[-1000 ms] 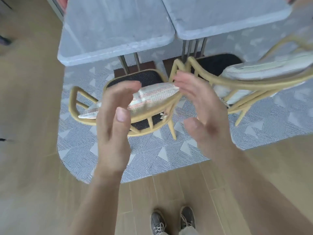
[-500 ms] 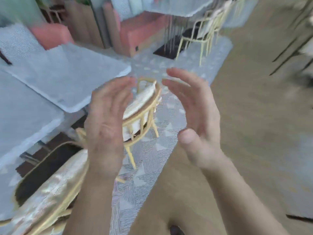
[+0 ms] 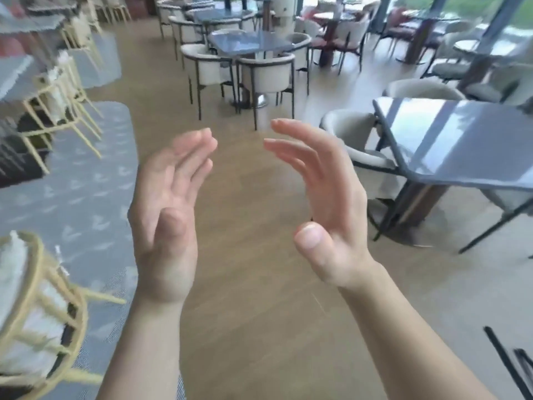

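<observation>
Your left hand (image 3: 165,215) and right hand (image 3: 326,203) hover with palms facing, fingers loosely straight, touching nothing. Low left, well apart from them, the blurred pale-yellow spindle-framed wooden chair (image 3: 40,264) stands on a grey patterned rug (image 3: 86,197). Farther right stands a glossy grey rectangular table (image 3: 461,145).

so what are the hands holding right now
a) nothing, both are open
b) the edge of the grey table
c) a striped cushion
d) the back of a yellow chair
a: the left hand and the right hand show relaxed, spread fingers with palms facing each other, and only bare wooden floor shows between them.
</observation>
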Available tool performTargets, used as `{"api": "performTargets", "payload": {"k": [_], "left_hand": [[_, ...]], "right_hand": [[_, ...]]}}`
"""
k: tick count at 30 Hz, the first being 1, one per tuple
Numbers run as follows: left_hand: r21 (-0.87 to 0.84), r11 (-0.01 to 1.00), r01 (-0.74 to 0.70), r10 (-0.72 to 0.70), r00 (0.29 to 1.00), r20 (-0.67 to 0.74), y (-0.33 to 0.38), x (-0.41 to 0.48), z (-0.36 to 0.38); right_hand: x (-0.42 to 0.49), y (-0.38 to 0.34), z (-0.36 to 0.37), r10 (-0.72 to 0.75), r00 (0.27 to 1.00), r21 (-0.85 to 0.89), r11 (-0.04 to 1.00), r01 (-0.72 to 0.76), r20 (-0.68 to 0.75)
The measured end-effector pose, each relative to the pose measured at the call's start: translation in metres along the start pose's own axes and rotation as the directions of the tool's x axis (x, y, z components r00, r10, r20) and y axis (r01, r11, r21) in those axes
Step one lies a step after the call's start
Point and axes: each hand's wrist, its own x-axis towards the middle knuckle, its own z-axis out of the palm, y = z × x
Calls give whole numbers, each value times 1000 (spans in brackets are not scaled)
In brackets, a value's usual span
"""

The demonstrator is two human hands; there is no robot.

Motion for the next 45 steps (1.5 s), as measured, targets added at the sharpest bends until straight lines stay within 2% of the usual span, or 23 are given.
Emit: {"api": "performTargets", "payload": {"k": [7, 11, 17, 22, 29, 37, 42, 45], "left_hand": [[-141, 990, 15, 18, 973, 230, 5, -14, 142], [-226, 969, 98, -18, 944, 330, 1, -54, 231], [-316, 921, 227, -46, 870, 490, 4, -91, 347], [-395, 863, 315, 8, 773, 634, -4, -95, 427], [-497, 737, 457, 149, 608, 780, -11, -121, 513], [-501, 586, 637, 248, 447, 859, -5, -159, 567], [-482, 519, 706, 250, 413, 876, 3, -174, 582], [-471, 538, 699, 261, 394, 882, 15, -184, 593]], "right_hand": [[-68, -67, -132, -76, 977, -214, 976, 33, -199], [-126, -108, -204, -29, 951, -262, 963, -56, -308], [-192, -155, -286, -40, 894, -368, 919, -143, -446], [-228, -186, -339, -90, 810, -461, 856, -234, -579], [-271, -228, -363, -230, 685, -608, 698, -379, -691], [-314, -261, -350, -359, 513, -623, 519, -585, -780], [-331, -273, -349, -411, 480, -630, 450, -633, -775], [-343, -290, -354, -433, 490, -650, 410, -640, -756]]}}
